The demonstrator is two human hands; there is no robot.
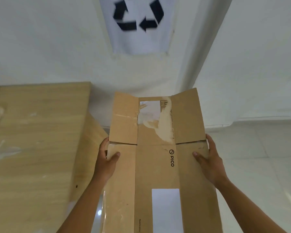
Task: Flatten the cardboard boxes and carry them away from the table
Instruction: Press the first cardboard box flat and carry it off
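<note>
— Holding what, nearest the camera?
— A flattened box (156, 174), face up between both hands, running lengthwise away from the person. A white label (166, 211) sits on its near middle, and clear tape (105, 202) shines along the near left edge.
— And the hands?
— The left hand (106, 160) grips the box's left edge, with the thumb pressed on the top face and the fingers curled round the edge. The right hand (210, 162) mirrors it on the right edge, thumb on top and fingers wrapped round the side. How the fingertips lie underneath I cannot tell.
— Between the thumbs?
— A black PICO logo (172, 158), printed just short of the fold.
— Past the fold?
— Three flaps (123, 118) spread open, the outer two angled slightly up. The middle one carries a torn white sticker (149, 111) beside a pale patch where the paper skin has peeled.
— So where is the box?
— Up in the air over a pale floor (259, 165), just right of a broad tan panel (32, 140) with shiny streaks. Whether that is wood or cardboard I cannot tell.
— Farthest off?
— A white wall (57, 47) running into a corner, and on it a blurred sheet with a black recycling sign (138, 15).
</note>
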